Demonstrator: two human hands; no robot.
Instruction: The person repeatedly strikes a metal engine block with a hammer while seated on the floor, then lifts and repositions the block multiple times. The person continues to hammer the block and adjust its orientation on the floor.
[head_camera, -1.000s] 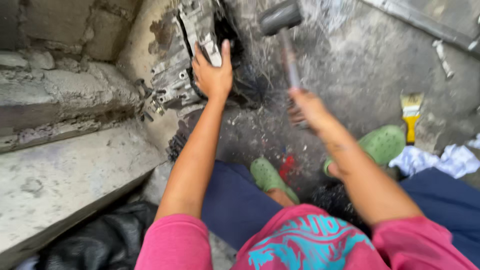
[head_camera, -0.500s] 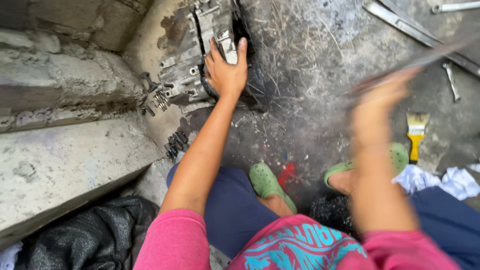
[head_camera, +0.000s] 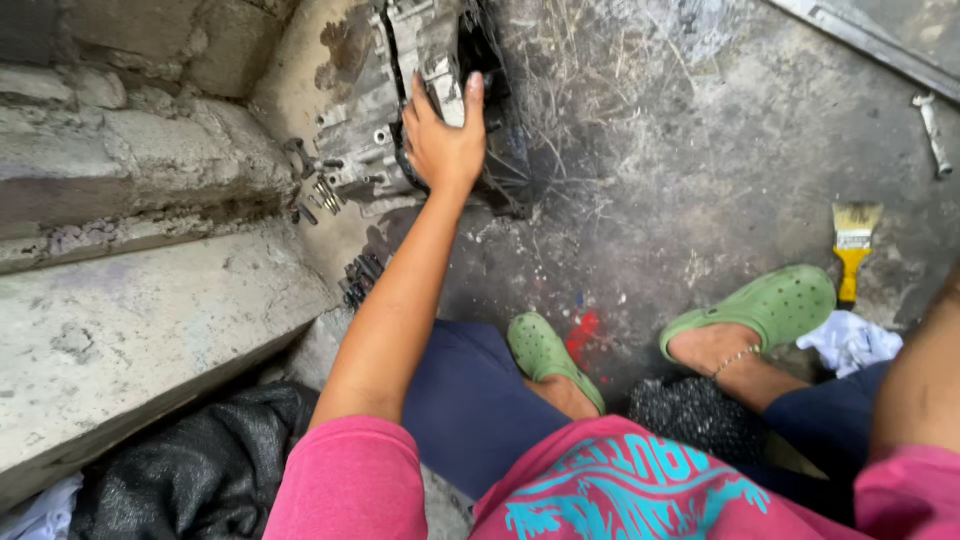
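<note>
My left hand (head_camera: 445, 140) lies palm-down on a dirty grey metal casing (head_camera: 365, 130) that leans against the stone wall at the top. Its fingers are spread over the casing's edge and the thumb points up. A dark oily opening shows just right of the hand. My right hand is out of view; only the right forearm (head_camera: 920, 380) shows at the right edge. No hammer is visible now. Several small bolts (head_camera: 320, 195) lie below the casing.
I squat in green clogs (head_camera: 770, 310) on a stained concrete floor. A yellow-handled paintbrush (head_camera: 853, 245) and a white rag (head_camera: 850, 340) lie at the right. A concrete step (head_camera: 130, 320) and black cloth (head_camera: 190, 470) fill the left. A metal bar (head_camera: 870, 45) lies top right.
My right hand swung a hammer up from the casing and has left the view. My left hand has stayed pressed on the casing.
</note>
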